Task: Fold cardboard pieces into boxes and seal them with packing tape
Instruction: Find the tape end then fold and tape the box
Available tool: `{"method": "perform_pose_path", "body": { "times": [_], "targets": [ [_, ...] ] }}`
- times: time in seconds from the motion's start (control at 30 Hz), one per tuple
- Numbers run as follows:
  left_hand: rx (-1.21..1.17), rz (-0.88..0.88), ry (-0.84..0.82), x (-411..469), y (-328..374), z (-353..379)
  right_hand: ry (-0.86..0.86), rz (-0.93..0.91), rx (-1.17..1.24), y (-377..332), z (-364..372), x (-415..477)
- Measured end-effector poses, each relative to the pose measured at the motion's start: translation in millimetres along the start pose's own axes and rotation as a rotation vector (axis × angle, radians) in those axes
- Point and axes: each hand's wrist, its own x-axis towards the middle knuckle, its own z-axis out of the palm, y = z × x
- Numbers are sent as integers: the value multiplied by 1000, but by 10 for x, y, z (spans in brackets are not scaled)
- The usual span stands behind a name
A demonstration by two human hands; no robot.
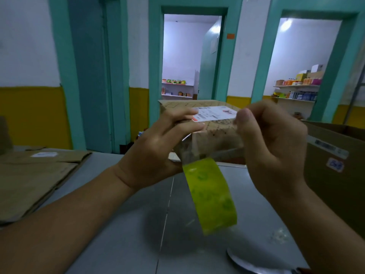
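Observation:
A small folded cardboard box (215,133) with a white shipping label on top stands behind my hands. A strip of clear packing tape (197,149) is stretched in front of it between my hands. The yellow-green tape roll (211,194) hangs from the strip over the table. My left hand (158,147) holds the strip's left side, fingers reaching to the box's top edge. My right hand (270,143) pinches the strip's right end between thumb and curled fingers.
Flat cardboard pieces (35,175) lie stacked on the left of the grey metal table (128,234). A large open cardboard carton (335,155) stands at the right. A shiny round metal object (246,262) sits at the near right edge. Doorways and stocked shelves are beyond.

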Motion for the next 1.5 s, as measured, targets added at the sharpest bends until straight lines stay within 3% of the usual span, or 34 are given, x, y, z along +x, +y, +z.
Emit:
{"method": "perform_pose_path", "body": {
  "times": [0.17,0.27,0.33,0.53,0.8,1.2,1.5],
  "targets": [
    [81,-10,38,11,-120,-90,-723,522,268,-126,-13,14],
    [125,-14,33,-13,-202,-139,-940,592,449,-171,2,-7],
    [157,-31,35,-28,-253,-184,-954,592,503,-231,21,-20],
    [149,-149,46,-61,-276,-237,-896,841,811,-345,62,-34],
    [-25,-332,69,-54,-227,-215,-872,1083,855,-421,160,-83],
    [-231,-515,73,-57,-28,-98,-837,1233,782,-458,239,-130],
    [-293,-581,-200,46,-126,-175,-855,1296,862,-401,259,-155]
  ]
}}
